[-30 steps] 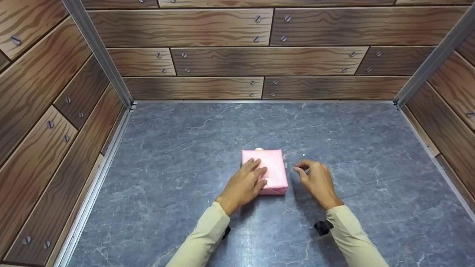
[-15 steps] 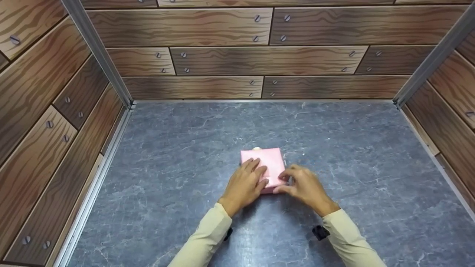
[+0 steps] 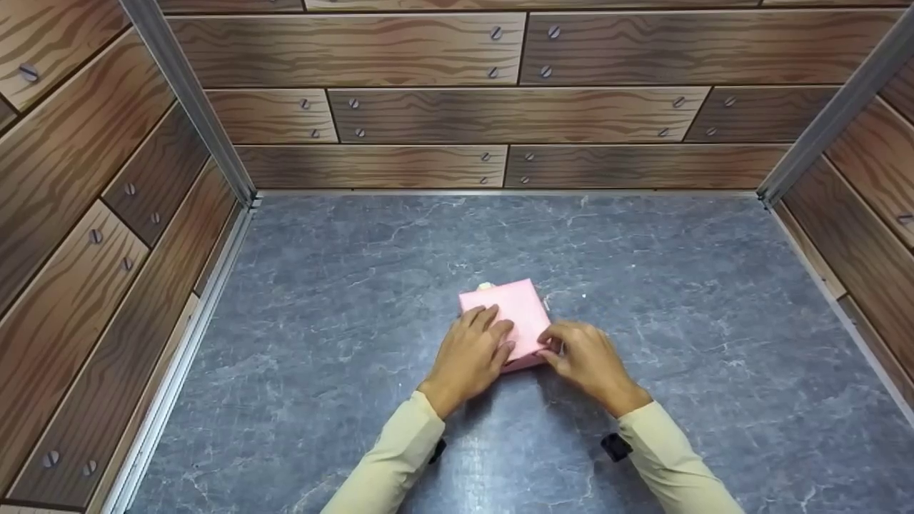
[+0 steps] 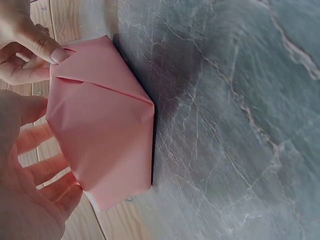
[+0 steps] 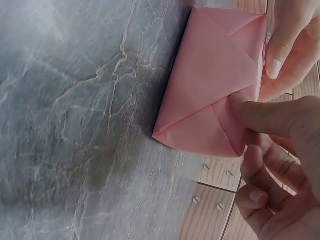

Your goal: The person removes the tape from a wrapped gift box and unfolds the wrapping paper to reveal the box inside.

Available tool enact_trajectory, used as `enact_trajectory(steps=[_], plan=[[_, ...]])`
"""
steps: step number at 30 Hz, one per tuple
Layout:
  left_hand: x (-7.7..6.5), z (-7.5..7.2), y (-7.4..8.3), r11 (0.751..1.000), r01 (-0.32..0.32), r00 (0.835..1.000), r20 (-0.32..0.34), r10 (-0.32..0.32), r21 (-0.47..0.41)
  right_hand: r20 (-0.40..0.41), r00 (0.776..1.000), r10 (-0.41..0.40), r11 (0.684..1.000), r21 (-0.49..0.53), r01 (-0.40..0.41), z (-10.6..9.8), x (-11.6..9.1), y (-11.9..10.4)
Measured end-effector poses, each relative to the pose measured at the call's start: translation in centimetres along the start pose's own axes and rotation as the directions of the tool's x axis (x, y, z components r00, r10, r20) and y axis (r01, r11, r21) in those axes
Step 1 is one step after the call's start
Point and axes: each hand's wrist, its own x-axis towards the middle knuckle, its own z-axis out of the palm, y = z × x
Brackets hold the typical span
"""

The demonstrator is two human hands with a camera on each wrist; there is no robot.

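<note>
A: What has the right hand (image 3: pixel 589 360) got?
B: It pinches the box (image 3: pixel 525 310) at its near right corner, thumb on the end flap (image 5: pixel 207 75); the left hand (image 3: pixel 465 357) lies spread on top, clasping nothing.
A: How to do that well?
B: I'd bear down lightly with the left, enough to stop a slide; the right thumb should smooth along the crease, not tug, since the paper looks easy to wrinkle.
A: And around it?
B: The box sits mid-way across the table (image 3: pixel 343 307), slightly askew; a pale thing (image 3: pixel 485 286), too hidden to name, shows past its far edge, so I'd mind pushing that way; a white speck (image 3: pixel 584 295) lies to the right; back wall (image 3: pixel 414 114) and side walls (image 3: pixel 128 243) stand well apart, leaving room to turn it.
</note>
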Motion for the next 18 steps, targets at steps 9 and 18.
enact_trajectory(steps=[9,18], plan=[[-0.46,-0.07,-0.01,0.999,-0.018,1.000,-0.019,0.018,0.036,0.051,0.996,0.078,0.997,0.019,-0.079,-0.39,0.03,0.21],[-0.90,0.14,-0.24,0.997,-0.041,0.996,-0.079,0.046,0.063,0.048,0.995,0.084,0.996,0.012,-0.085,-0.28,-0.26,0.51]])
